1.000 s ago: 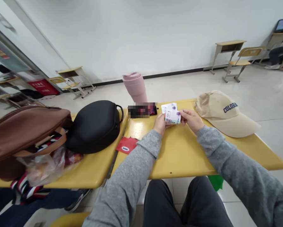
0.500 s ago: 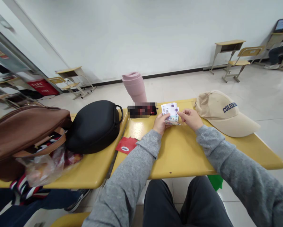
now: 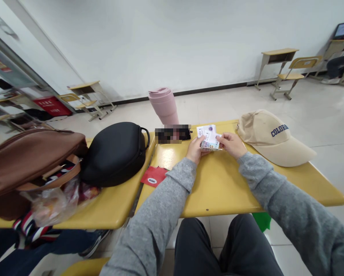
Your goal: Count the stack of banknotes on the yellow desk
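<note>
My left hand [image 3: 194, 150] is closed on a small fanned stack of whitish printed cards [image 3: 208, 135], with the thumb on top. The cards show small figures in purple and numbers, a 5 among them; their exact kind is too small to read. My right hand [image 3: 232, 144] pinches the right edge of a card in the stack. Both hands are above the yellow desk [image 3: 218, 191]. Just beyond the left hand lies a dark phone-like object [image 3: 186, 133], partly blurred out. A flat red packet [image 3: 153, 176] with a white oval label lies left of my left forearm.
A pink tumbler [image 3: 164, 105] stands at the desk's back edge. At the right rests a beige cap [image 3: 271, 134]. The adjoining left desk holds a black rounded case [image 3: 114, 153], a brown bag [image 3: 36, 153] and a clear plastic bag [image 3: 51, 205]. A person's legs show below it.
My right hand has moved slightly and its card sits lower and further left across the stack, overlapping the others differently. My left hand stays nearly still.
</note>
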A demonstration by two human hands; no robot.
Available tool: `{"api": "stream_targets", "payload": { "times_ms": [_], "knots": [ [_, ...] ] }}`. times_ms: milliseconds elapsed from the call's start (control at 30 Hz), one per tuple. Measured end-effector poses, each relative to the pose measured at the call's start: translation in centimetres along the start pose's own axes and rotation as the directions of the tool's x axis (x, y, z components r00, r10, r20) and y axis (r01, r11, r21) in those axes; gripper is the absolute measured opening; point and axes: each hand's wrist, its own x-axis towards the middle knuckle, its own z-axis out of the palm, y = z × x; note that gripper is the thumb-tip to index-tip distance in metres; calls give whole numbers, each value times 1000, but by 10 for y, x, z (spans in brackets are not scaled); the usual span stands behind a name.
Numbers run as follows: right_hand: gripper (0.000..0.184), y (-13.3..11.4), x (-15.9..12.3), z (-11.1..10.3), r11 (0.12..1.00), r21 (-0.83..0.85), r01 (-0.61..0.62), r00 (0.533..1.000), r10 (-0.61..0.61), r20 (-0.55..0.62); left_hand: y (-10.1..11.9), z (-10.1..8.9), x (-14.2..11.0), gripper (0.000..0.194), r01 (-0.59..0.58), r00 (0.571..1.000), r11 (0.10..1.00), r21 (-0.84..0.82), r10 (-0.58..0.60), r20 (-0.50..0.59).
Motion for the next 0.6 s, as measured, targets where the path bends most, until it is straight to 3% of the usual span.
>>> {"api": "stream_targets", "payload": {
  "times_ms": [300,467,600],
  "knots": [
    [42,-12,-6,0,989,104,109,992,-114,45,0,-1,4,34,1,1000,1000,-24,-1,-13],
    [33,-10,-5,2,967,241,77,993,-96,67,-1,0,3,31,-16,1000,1000,-7,16,-11],
    [34,-10,-3,3,964,256,70,994,-88,61,-2,-1,4,28,-27,1000,1000,-12,27,-8]
  ]
}}
